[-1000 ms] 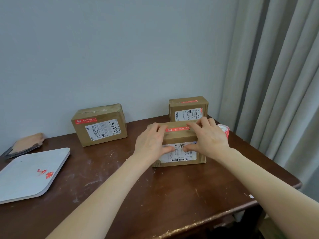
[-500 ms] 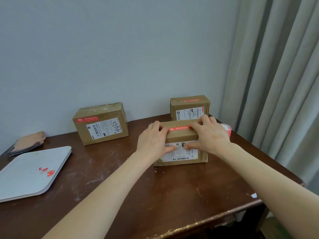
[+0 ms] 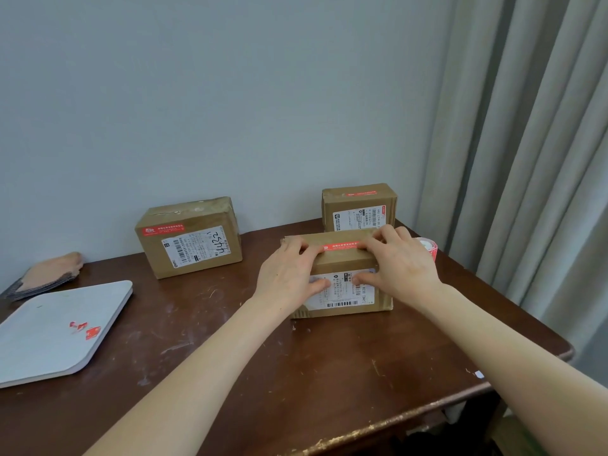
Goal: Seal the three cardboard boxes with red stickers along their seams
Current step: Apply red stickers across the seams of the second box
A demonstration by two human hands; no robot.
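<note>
Left of the near box (image 3: 342, 274), we see the grey tray (image 3: 62, 330) and the left box (image 3: 189, 236) unmoved since a second ago. Our left hand (image 3: 289, 274) and right hand (image 3: 399, 266) still clasp the near box, fingers spread flat over its red sticker (image 3: 340, 246), thumbs on the front label. Behind it stands the rear box (image 3: 358, 205); to its right, the sticker roll (image 3: 427, 246).

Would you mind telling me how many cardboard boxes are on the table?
3: left box near the wall, back box behind the front one, and front box under both hands. None appears hidden.
</note>
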